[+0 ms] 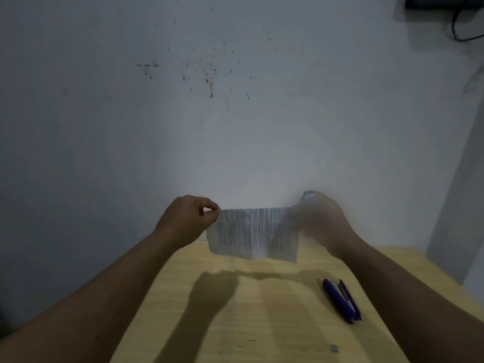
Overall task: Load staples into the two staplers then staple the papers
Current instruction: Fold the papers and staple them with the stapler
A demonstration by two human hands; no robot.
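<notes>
Your two forearms reach up from the bottom corners, over the table (262, 323), and they sit closest to the lens. Your left hand (187, 218) has its grip pressed together on the upper left corner of the papers (255, 233), thumb and forefinger pinching that corner. Your right hand (320, 221) is blurred; it meets the upper right corner of the papers, and a pale, rounded object (310, 196) shows at the top of its fingers. What that object is cannot be told, and the blur also hides whether this grip is pinching the sheet or closed around the object.

You hold the papers up in the air between both hands, above the far edge of the table and in front of the wall (235, 100). They hang down from the top edge, with dense printed lines running top to bottom across the face.

On the table, to your right and nearer to you, a purple stapler (340, 299) lies flat, well apart from the papers, with its top part swung open beside its base. Closer still, near the lower edge, a small grey piece (334, 348) rests on the wood. The wall behind is pale and speckled with dark stains.
</notes>
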